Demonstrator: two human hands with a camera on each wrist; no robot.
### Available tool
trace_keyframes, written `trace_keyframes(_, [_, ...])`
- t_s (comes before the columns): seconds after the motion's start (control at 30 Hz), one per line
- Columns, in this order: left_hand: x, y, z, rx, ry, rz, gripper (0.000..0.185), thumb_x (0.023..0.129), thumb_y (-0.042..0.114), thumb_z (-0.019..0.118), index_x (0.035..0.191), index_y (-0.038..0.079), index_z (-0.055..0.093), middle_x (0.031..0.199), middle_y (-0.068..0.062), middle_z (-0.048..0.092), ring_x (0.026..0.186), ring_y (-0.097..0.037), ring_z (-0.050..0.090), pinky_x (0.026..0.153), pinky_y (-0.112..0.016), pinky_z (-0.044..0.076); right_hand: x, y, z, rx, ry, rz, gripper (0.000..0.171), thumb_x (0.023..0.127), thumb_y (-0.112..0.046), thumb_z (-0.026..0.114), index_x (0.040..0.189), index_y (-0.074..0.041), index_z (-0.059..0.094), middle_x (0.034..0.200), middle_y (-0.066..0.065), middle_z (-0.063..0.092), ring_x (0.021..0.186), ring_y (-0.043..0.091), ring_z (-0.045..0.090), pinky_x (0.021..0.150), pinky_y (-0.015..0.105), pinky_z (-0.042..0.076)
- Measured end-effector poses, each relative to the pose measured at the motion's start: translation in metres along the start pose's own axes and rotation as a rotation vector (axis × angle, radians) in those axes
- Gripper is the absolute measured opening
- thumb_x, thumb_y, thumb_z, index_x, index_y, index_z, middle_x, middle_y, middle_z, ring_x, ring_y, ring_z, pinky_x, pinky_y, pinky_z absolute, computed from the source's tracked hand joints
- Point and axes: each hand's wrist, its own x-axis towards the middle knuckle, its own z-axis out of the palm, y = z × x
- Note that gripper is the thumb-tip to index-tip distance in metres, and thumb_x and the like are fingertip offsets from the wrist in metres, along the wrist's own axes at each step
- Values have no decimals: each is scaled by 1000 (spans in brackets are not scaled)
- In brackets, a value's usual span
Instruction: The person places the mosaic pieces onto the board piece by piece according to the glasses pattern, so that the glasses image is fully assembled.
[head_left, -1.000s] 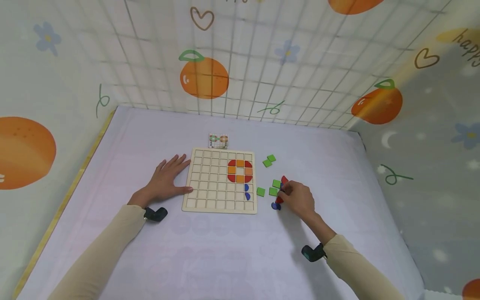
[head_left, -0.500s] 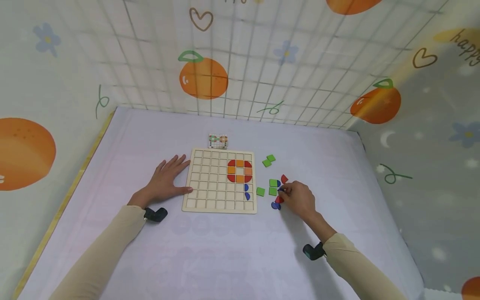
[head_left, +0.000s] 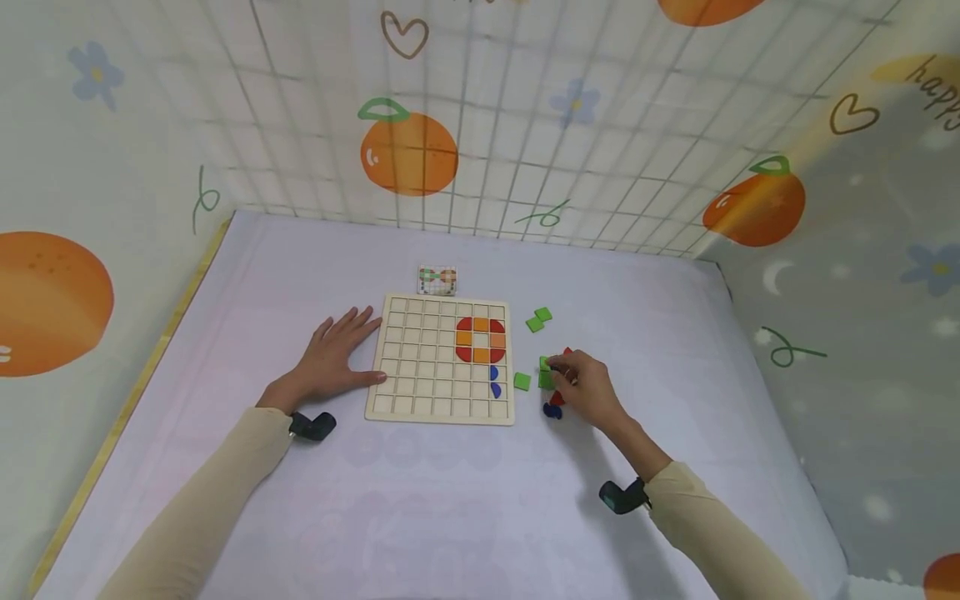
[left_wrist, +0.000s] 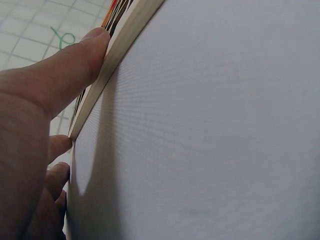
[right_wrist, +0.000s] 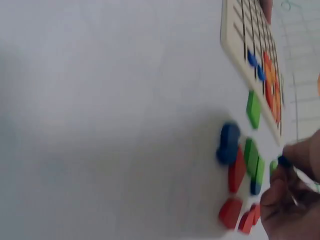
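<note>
Right of the grid board (head_left: 414,367), right hand (head_left: 590,387) pinches a blue piece (right_wrist: 284,161), its long axis unclear; left hand (head_left: 330,360), fingers spread, touches the board's left edge.

A pale tabletop (head_left: 420,517) is bordered along its left edge by a yellow strip (head_left: 137,392). Behind it, a white backdrop (head_left: 300,150) is crossed by grey grid lines and printed with a leafed orange (head_left: 412,156), a brown heart (head_left: 405,35) and a blue flower (head_left: 576,106). To the right, a grey panel (head_left: 862,400) is decorated with a white crescent moon (head_left: 769,279), and "happy" lettering (head_left: 932,87) is printed higher up.
</note>
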Motion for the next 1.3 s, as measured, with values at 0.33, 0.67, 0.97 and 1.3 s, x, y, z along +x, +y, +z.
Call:
trace_keyframes(0.33, [0, 2, -1, 2, -13, -9, 104, 79, 70, 65, 157, 15, 25, 164, -6, 11, 150, -26, 0, 117, -54, -3, -5, -30, 29, 80, -291, 15, 26, 88, -7, 71, 114, -9, 74, 83, -5, 61, 76, 18, 54, 59, 26, 52])
trace_keyframes(0.67, [0, 2, -1, 4, -13, -9, 103, 79, 69, 67, 157, 14, 26, 164, -7, 11, 150, -27, 0, 118, -53, -3, -1, -38, 34, 92, -346, 16, 27, 89, -11, 73, 116, -8, 73, 83, -6, 62, 76, 18, 55, 59, 26, 52])
trace_keyframes(0.97, [0, 3, -3, -6, -8, -1, 103, 79, 68, 67, 157, 14, 26, 164, -7, 12, 150, -28, 2, 118, -53, -3, 3, -40, 33, 108, -242, 34, 18, 88, -11, 74, 106, -10, 77, 93, -5, 68, 78, 17, 56, 62, 25, 54])
trace_keyframes(1.3, [1, 0, 0, 1, -4, -10, 104, 78, 70, 66, 157, 15, 26, 164, -6, 12, 150, -27, 1, 118, -53, -3, 2, -52, 51, 275, -236, 79, 8, 89, -9, 73, 96, -8, 75, 87, -3, 68, 77, 17, 62, 66, 26, 58])
